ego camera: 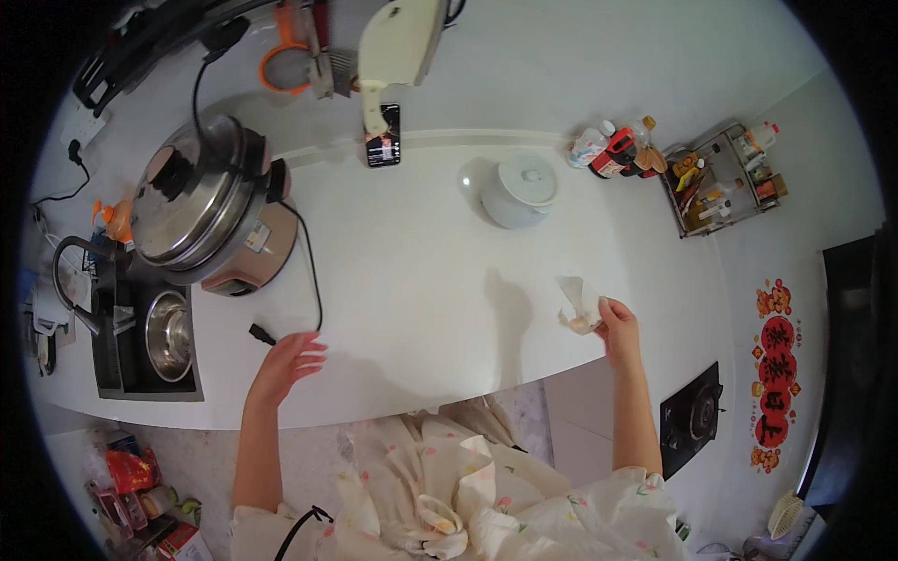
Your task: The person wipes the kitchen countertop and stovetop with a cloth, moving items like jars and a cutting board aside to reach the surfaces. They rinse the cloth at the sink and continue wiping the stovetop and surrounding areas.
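Note:
My right hand (619, 332) pinches a crumpled white tissue (581, 301) above the right part of the white countertop (407, 280). My left hand (286, 365) is over the counter's front edge, fingers slightly apart, beside a black power cord (315, 273). The cord's plug end (261, 334) lies just past that hand; whether the fingers touch the cord cannot be told. At the left stands a pinkish electric cooker (252, 256) with a steel lidded pot (189, 203) on top. A white lidded ceramic pot (520, 193) stands towards the back wall.
A sink (116, 379) with a steel bowl (168, 336) lies left. A phone (383, 144) leans at the back wall below a hanging cream-coloured kitchen tool (396, 45). Bottles (591, 144) and a wire rack (722, 179) stand back right; a gas stove (694, 421) is at right.

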Motion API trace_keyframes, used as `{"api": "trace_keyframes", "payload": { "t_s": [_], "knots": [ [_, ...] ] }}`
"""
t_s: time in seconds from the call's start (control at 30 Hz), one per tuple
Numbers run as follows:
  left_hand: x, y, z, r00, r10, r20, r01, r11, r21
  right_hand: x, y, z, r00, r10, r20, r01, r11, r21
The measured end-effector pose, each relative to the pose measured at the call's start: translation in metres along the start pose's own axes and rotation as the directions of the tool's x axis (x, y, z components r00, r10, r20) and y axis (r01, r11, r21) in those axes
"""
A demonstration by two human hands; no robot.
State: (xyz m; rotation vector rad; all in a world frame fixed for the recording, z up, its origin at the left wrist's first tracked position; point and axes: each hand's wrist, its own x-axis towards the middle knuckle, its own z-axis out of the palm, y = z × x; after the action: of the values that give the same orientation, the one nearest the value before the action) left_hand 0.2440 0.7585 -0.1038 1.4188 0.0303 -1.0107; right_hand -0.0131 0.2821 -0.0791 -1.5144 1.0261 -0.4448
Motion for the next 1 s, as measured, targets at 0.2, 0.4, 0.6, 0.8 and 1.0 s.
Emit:
{"api": "trace_keyframes", "payload": {
  "t_s": [0.2, 0.4, 0.6, 0.8, 1.0],
  "knots": [
    [0.083, 0.027, 0.130, 0.999, -0.042, 0.025, 0.040, 0.996, 0.076, 0.049, 0.008, 0.003, 0.937, 0.238, 0.256, -0.277, 0.952, 0.128],
    [0.194, 0.052, 0.225, 0.997, 0.012, 0.073, -0.034, 0.950, 0.311, 0.128, -0.027, 0.010, 0.914, 0.290, 0.284, -0.090, 0.828, -0.554],
    [0.323, 0.098, 0.278, 0.843, 0.534, -0.074, -0.343, 0.637, 0.690, 0.193, -0.018, 0.053, 0.844, 0.199, 0.499, 0.014, 0.921, -0.390],
    [0.378, 0.131, 0.310, 0.818, 0.575, 0.009, -0.325, 0.449, 0.832, 0.203, -0.029, 0.089, 0.762, 0.323, 0.562, -0.158, 0.933, -0.322],
    [0.380, 0.133, 0.305, 0.862, 0.508, -0.013, -0.341, 0.597, 0.726, 0.226, -0.040, 0.057, 0.748, 0.150, 0.647, -0.110, 0.989, -0.102]
  ]
}}
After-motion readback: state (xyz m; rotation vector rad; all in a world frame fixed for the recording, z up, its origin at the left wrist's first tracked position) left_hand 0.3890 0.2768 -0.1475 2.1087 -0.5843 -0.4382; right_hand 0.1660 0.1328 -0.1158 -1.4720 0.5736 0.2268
